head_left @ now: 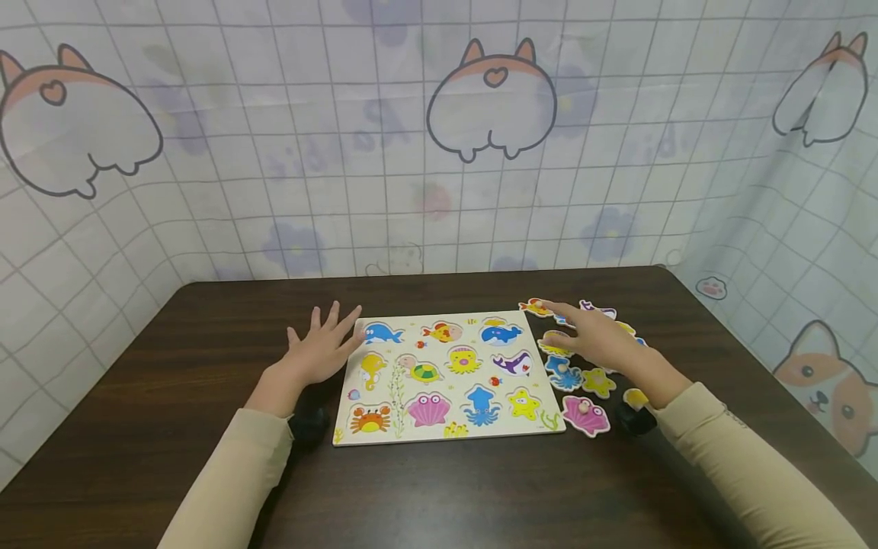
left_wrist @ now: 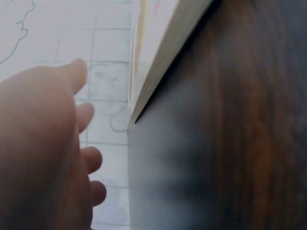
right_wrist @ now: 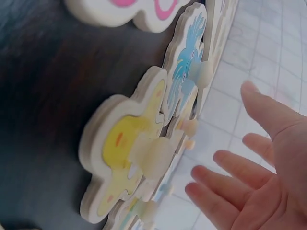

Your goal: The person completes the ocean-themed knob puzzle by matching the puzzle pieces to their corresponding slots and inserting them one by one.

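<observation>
A flat puzzle board (head_left: 411,441) with sea-animal pictures lies on the dark table. At its upper left corner, my left hand (head_left: 318,354) has its fingers spread, and the fingertips overlap the board's edge in the head view. My right hand (head_left: 598,337) is over loose knobbed pieces at the board's right, fingers extended and holding nothing. Below that hand lie a blue squid piece (head_left: 562,376), a yellow starfish piece (head_left: 599,383) and a pink shell piece (head_left: 591,422). The right wrist view shows the starfish piece (right_wrist: 112,148) close, its pale knob pointing up from the table.
An orange fish piece (head_left: 533,307) and a purple piece (head_left: 598,309) lie toward the back, partly behind the right hand. Dark wood table (head_left: 439,496) surrounds the board. A grid-patterned cloth (head_left: 384,191) stands behind and at both sides. Each wrist wears a black device.
</observation>
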{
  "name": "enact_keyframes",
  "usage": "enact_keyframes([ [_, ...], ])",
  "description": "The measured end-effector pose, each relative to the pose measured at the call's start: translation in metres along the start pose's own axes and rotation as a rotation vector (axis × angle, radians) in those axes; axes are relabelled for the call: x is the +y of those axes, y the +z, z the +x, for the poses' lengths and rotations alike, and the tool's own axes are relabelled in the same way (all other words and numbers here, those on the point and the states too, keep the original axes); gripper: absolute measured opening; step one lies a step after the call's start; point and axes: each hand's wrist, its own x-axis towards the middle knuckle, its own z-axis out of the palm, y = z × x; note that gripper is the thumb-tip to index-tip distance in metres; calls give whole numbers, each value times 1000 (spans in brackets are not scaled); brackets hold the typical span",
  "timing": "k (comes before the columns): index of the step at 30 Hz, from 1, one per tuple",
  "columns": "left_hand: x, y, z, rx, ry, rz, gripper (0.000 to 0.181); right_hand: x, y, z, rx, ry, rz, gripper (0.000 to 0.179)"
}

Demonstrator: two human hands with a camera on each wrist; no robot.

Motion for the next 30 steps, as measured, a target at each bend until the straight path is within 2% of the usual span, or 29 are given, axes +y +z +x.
enact_keyframes([
  [4, -4, 2, -2, -28, 0, -26, 69, 3, 1, 1, 6, -27, 98, 68],
  [7, -6, 5, -3, -53, -4, -50, 71, 5, 1, 4, 24, -19, 155, 60],
  [12, -11, 10, -3, -97, -14, -49, 72, 8, -6, 8, 47, 53, 211, 46],
  [15, -12, 12, -3, -103, -21, -22, 71, 12, -11, 10, -2, 102, 303, 47],
  [20, -11, 12, -3, -101, -23, -11, 69, 23, -15, 14, -130, 186, 434, 50],
  [23, -11, 12, -3, -99, -24, -10, 68, 27, -15, 17, -174, 214, 429, 49],
  [30, -11, 11, -4, -100, -33, -5, 66, 29, -11, 23, -220, 197, 396, 39],
])
